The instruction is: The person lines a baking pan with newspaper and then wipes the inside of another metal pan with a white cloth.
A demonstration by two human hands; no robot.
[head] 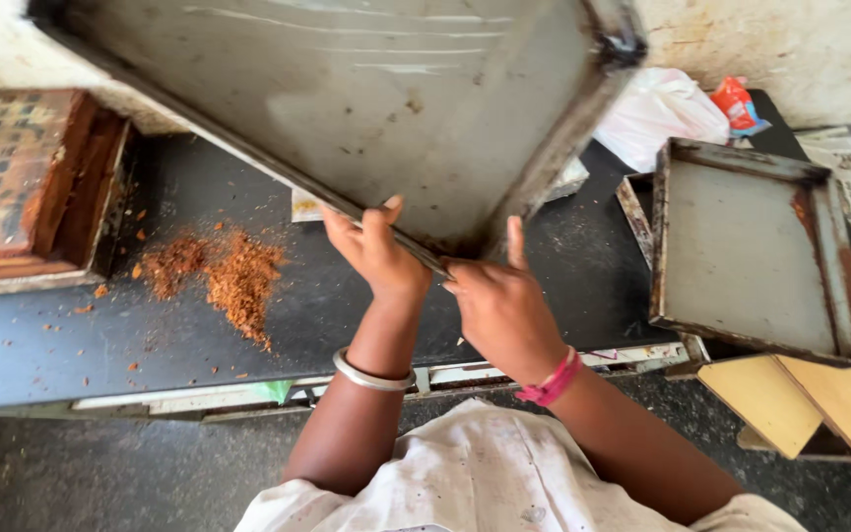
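Big metal tray (366, 99) is tipped up on edge over the black counter (71, 345), flat bottom facing the camera, near rim low at the hands, far end raised toward the wall.

Handling, my read: sheet metal, stiff, won't flex. Looks moderately heavy given its span, and the weight sits well above the grip, so it will want to swing or topple. Surface is worn and scuffed, with rust at the corners, so probably not slippery, but the rim is thin and likely hard on the fingers. Best hold is the raised rim, hands spread apart for leverage; right now they sit close together near the low corner, which gives little control over twist.

Left hand (378, 251): fingers curled over the near rim, gripping it, wrist straight, forearm rising from below, metal bangle (373, 374) on the wrist.

Right hand (504, 305): closed on the same rim just beside the left, thumb sticking up against the tray bottom, pink band (554, 379) on the wrist.

On the counter left of the hands: reddish-brown powder pile (224, 276), apart from the tray. Second smaller tray (751, 246) lies at the right. Wooden box (27, 187) far left.
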